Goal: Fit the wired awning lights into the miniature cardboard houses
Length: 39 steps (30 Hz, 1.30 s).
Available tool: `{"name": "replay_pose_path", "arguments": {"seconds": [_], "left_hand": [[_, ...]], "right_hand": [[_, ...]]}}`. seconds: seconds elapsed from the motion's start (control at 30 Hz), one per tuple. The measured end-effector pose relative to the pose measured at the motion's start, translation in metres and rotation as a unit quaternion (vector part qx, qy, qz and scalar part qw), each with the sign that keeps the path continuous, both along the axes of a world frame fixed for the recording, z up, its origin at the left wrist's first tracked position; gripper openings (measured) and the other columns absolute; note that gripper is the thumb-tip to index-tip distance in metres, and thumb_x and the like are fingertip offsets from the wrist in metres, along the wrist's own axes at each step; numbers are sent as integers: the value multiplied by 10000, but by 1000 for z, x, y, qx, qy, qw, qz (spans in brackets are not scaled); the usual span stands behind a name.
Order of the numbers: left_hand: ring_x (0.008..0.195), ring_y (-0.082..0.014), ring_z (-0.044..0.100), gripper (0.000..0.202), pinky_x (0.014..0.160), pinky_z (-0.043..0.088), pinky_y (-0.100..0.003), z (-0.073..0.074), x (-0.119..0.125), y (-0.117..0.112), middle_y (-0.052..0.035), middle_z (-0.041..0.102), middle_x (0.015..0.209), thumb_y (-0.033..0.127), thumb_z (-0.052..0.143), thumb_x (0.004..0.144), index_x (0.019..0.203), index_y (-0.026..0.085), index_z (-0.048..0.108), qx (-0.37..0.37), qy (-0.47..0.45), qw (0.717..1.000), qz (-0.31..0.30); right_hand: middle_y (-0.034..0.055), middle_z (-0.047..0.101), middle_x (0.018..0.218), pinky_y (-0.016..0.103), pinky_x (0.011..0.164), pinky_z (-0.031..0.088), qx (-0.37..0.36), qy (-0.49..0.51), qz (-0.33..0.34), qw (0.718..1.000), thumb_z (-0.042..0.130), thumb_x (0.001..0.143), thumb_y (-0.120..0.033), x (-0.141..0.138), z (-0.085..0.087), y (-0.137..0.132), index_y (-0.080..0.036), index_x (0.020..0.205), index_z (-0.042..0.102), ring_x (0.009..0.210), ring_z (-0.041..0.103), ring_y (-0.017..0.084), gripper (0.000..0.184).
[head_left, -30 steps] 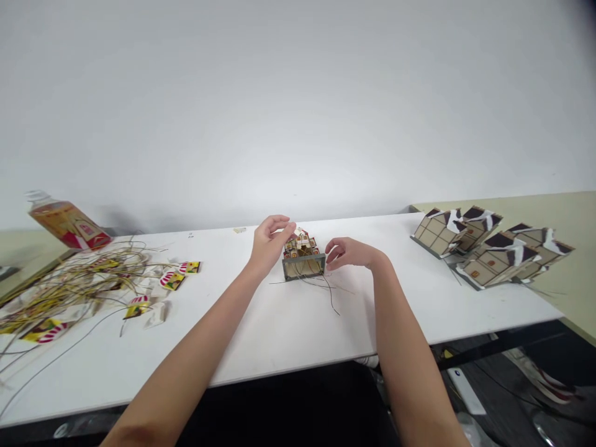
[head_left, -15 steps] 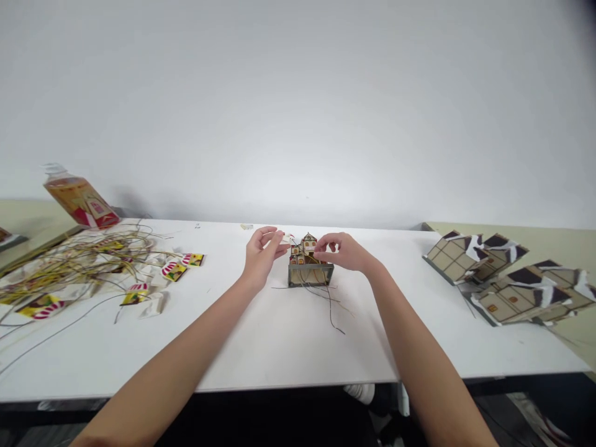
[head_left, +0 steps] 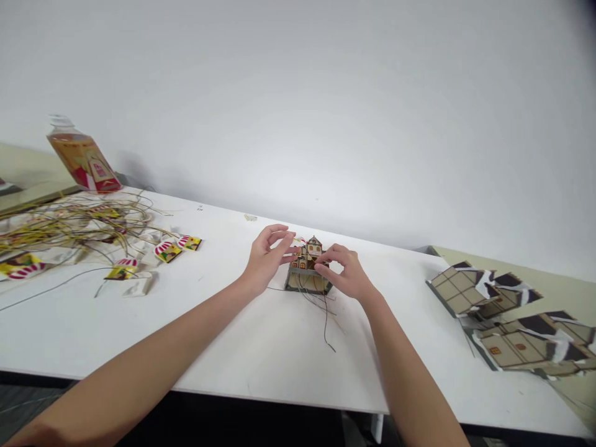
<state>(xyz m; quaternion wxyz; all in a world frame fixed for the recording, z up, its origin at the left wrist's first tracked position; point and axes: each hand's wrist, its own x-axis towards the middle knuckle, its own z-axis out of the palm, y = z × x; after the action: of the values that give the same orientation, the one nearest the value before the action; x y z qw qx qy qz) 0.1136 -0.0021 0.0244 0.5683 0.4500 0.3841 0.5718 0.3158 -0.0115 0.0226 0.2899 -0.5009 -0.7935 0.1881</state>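
A small model house (head_left: pixel 308 268) of printed card stands on a grey base in the middle of the white table (head_left: pixel 261 347). Thin dark wires (head_left: pixel 325 316) trail from its front toward me. My left hand (head_left: pixel 267 256) is at the house's left side, fingers curled, thumb and forefinger pinched on a small red and white piece by the roof. My right hand (head_left: pixel 345 273) grips the house's right front with curled fingers.
A tangle of yellowish wires with small yellow and red tags (head_left: pixel 69 230) covers the table's left. An orange carton (head_left: pixel 84 162) leans at the far left by the wall. Several finished card houses (head_left: pixel 507 316) lie at the right.
My view has tilted and shifted, so the table now slants. My right hand has closed in on the house's right front. My left hand stays at the roof's left.
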Motion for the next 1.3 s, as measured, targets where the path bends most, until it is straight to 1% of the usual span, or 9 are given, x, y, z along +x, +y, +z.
{"name": "replay_pose_path", "arguments": {"seconds": [0.17, 0.27, 0.33, 0.43, 0.57, 0.77, 0.97, 1.13, 1.3], "left_hand": [[807, -173, 692, 383, 756, 590, -345, 3, 0, -2, -61, 625, 1084, 412, 695, 765, 1037, 210, 517, -4, -11, 1000, 4], [796, -167, 691, 385, 779, 587, -364, 2, 0, -1, -59, 630, 1081, 405, 697, 765, 1042, 210, 514, -1, -12, 1000, 9], [789, -165, 691, 387, 784, 586, -373, 2, 0, 0, -59, 629, 1080, 399, 701, 763, 1042, 209, 513, -3, -16, 1000, 11], [782, -159, 690, 378, 783, 586, -370, 1, 0, 0, -64, 626, 1089, 389, 701, 766, 1039, 205, 515, -7, -21, 1000, 13], [768, -152, 687, 382, 786, 587, -369, 1, 0, -1, -62, 623, 1089, 392, 702, 766, 1046, 208, 520, -5, -20, 1000, 13], [769, -150, 683, 399, 771, 589, -358, 1, 0, -1, -61, 626, 1085, 413, 707, 757, 1044, 211, 518, -4, -17, 1000, 15], [779, -146, 673, 400, 783, 585, -359, -3, 0, 1, -63, 630, 1071, 414, 714, 751, 1041, 209, 531, 3, -18, 1000, 18], [777, -132, 660, 378, 793, 582, -355, -4, 0, 2, -51, 633, 1041, 398, 711, 758, 1032, 206, 536, 15, -14, 1000, 22], [776, -124, 650, 365, 784, 579, -336, -2, 0, 1, -45, 632, 1029, 386, 711, 757, 1024, 204, 541, 14, -13, 1000, 24]], "right_hand": [[37, 592, 980, 402, 929, 354, 12, -18, 18, 1000, 608, 815, -446, 6, 2, -5, -275, 973, 647, 989, 523, 222, 236], [48, 573, 1121, 415, 959, 337, 20, -22, 30, 999, 630, 770, -392, 5, 8, -12, -276, 1106, 563, 1066, 499, 244, 361], [57, 542, 1213, 419, 958, 329, 32, -58, 19, 998, 625, 725, -323, 1, 10, -18, -281, 1201, 485, 1117, 470, 260, 497], [83, 499, 1291, 430, 926, 311, 77, -135, -45, 987, 592, 666, -241, -10, 4, -25, -269, 1305, 386, 1128, 454, 283, 672], [124, 488, 1303, 460, 910, 265, 142, -192, -130, 962, 552, 674, -200, -22, -10, -24, -237, 1397, 288, 1095, 464, 303, 771], [105, 486, 1280, 485, 912, 246, 150, -217, -198, 944, 520, 647, -168, -26, -19, -20, -268, 1459, 161, 1090, 452, 305, 893], [117, 500, 1286, 532, 920, 208, 166, -196, -180, 950, 503, 599, -126, -29, -19, -23, -276, 1456, 143, 1085, 447, 314, 942], [125, 492, 1304, 550, 914, 206, 160, -207, -167, 950, 497, 588, -124, -29, -16, -26, -268, 1449, 146, 1096, 440, 321, 940], [113, 473, 1324, 562, 927, 204, 142, -213, -156, 954, 488, 569, -122, -30, -10, -30, -268, 1460, 99, 1108, 428, 327, 983]]}}
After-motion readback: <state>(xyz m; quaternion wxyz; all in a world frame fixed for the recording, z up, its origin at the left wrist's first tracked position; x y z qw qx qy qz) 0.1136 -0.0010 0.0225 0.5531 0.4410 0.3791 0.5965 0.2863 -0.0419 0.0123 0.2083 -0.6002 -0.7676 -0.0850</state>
